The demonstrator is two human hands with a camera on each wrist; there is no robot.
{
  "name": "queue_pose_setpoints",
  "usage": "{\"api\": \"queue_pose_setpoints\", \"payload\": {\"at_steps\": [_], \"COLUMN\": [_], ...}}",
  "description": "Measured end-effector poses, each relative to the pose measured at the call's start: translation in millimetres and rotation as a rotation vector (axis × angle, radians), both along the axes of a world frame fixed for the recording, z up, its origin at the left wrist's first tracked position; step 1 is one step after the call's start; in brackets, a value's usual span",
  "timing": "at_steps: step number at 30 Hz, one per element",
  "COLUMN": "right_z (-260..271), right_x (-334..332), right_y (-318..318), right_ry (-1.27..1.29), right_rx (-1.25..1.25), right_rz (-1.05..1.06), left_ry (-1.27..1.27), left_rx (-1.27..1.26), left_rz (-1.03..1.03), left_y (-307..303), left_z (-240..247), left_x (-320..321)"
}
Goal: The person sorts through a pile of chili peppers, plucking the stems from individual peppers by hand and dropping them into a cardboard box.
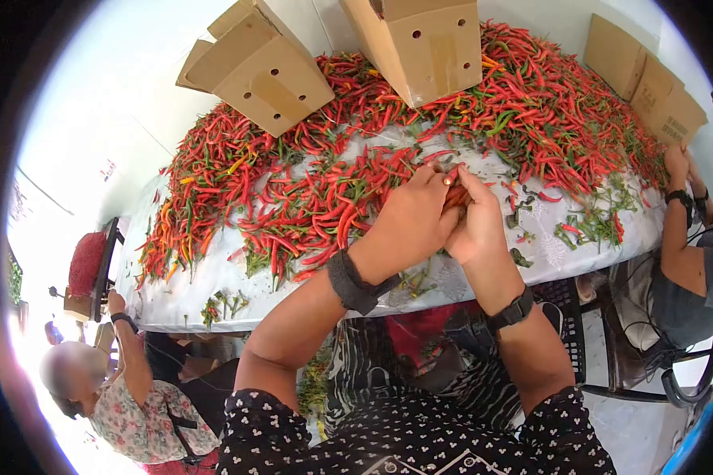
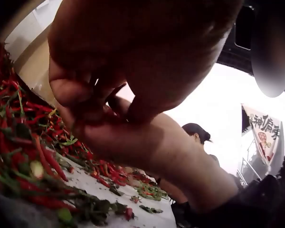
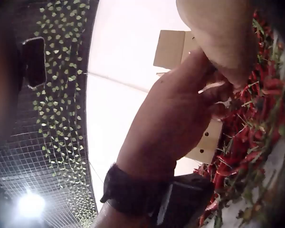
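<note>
Both hands meet above the near part of a heap of red chili peppers [image 1: 333, 202] on the covered table. The left hand [image 1: 412, 212], back upward, has its fingers bent in toward the other palm and pinches at the chili peppers there. Turned partly palm-in, the right hand [image 1: 480, 222] curls around a few red chili peppers [image 1: 455, 203], mostly hidden between the hands. The left wrist view shows the left hand [image 2: 137, 52] dark in front of the right hand [image 2: 118, 140], fingertips together. In the right wrist view the left hand [image 3: 164, 111] reaches to the right hand [image 3: 223, 38].
Two cardboard boxes [image 1: 273, 87] [image 1: 436, 55] lean on the larger chili pile [image 1: 547, 103] at the back. Green stems [image 1: 598, 222] lie scattered on the white tablecloth [image 1: 543, 245]. One person [image 1: 146, 396] sits at left, another [image 1: 689, 253] at right beside a cardboard carton [image 1: 665, 103].
</note>
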State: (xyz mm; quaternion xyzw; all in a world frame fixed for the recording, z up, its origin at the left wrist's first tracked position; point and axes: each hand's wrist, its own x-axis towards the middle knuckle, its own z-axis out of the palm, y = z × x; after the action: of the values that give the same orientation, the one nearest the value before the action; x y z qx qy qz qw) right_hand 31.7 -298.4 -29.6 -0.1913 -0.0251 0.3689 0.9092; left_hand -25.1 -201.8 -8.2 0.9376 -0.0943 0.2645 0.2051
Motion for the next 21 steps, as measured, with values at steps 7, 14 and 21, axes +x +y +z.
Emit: {"api": "queue_pose_setpoints", "payload": {"at_steps": [7,14,21], "right_z": [-0.9,13.7,22.6], "right_x": [2.6,-3.8,7.3], "right_y": [7.0,18.6,23.7], "right_ry": [-0.166,-0.198,-0.148], "right_rx": [0.075,0.245,0.272], "right_rz": [0.038,0.139,0.086], "left_ry": [-0.111,-0.086,-0.313], "left_rx": [0.079,0.077,0.038], "left_rz": [0.062,0.063,0.355], "left_y": [2.3,31.5,95.0], "left_z": [-4.3,9.5,99.5], "left_x": [3.8,2.0,-25.8]}}
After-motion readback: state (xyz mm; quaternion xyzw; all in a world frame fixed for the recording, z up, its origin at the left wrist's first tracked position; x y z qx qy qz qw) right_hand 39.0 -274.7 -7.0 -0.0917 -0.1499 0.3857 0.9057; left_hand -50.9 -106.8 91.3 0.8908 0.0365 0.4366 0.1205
